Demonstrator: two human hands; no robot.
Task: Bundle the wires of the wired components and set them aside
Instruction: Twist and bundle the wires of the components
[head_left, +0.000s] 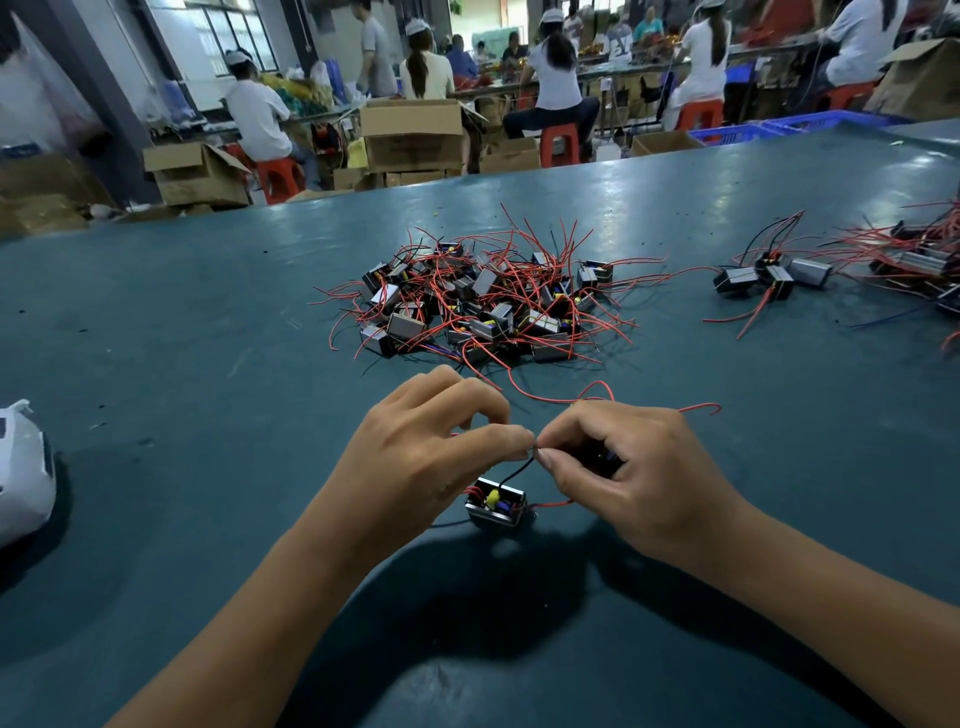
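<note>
Two hands meet over one wired component (497, 506) on the counter (182, 338): the left hand (415, 457) and right hand (639, 467) each pinch its black wire (519, 466) where their fingertips touch. Tugging could drag the component or let the thin wire slip. Beyond the grip lies the tangled pile (478, 301); its red strand (550, 397) trails close, likely to snag. Farther right sits another group (769, 275)
</note>
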